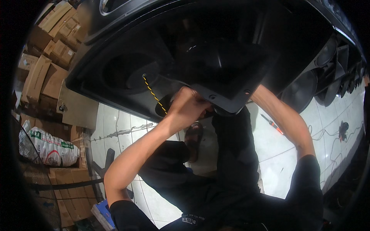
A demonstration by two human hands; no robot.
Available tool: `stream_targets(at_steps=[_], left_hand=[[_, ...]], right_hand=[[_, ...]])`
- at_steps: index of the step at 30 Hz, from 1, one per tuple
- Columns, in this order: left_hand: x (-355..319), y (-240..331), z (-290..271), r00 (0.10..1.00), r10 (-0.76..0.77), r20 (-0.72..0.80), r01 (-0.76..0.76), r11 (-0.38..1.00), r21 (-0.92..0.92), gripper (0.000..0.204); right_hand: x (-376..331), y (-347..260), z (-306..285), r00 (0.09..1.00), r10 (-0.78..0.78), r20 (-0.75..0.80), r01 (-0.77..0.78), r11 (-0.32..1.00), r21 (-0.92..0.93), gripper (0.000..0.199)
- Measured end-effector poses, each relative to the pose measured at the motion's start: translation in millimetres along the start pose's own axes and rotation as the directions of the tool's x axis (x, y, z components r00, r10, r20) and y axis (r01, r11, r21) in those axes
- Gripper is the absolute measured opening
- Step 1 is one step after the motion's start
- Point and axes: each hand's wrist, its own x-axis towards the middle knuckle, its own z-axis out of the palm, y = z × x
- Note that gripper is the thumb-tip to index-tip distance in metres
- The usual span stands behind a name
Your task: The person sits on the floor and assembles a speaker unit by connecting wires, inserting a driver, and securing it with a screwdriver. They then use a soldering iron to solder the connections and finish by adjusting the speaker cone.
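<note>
A large black speaker cabinet [127, 98] stands before me, with a round opening in its panel. From that opening a twisted yellow-and-black wire [151, 91] runs down toward a smaller round hole. In front of the cabinet is a black horn [227, 90] with a square flange and screw holes at its corners. My left hand [189, 101] is at the horn's lower left edge, fingers curled and closed; what they pinch is hidden. My right forearm [275, 107] reaches behind the horn's right side, and the flange covers that hand's fingers.
An orange-and-black screwdriver-like tool [273, 124] lies on the tiled floor [277, 150] at right, near loose cables [327, 154]. Round black speaker parts [302, 90] stand at far right. Stacked cardboard boxes [54, 81] and a white sack [54, 148] line the left side.
</note>
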Motion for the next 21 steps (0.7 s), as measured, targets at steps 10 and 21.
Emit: stream_targets(at_steps=[10, 21], left_hand=[[9, 3, 3, 0.991, 0.124, -0.045, -0.11, 0.964, 0.24, 0.022], [6, 13, -6, 0.942, 0.335, 0.018, -0.326, 0.9, 0.29, 0.022]], right_hand=[[1, 3, -1, 1.0, -0.002, 0.011, 0.002, 1.0, 0.007, 0.02], [1, 5, -4, 1.0, -0.012, 0.008, 0.011, 1.0, 0.019, 0.019]])
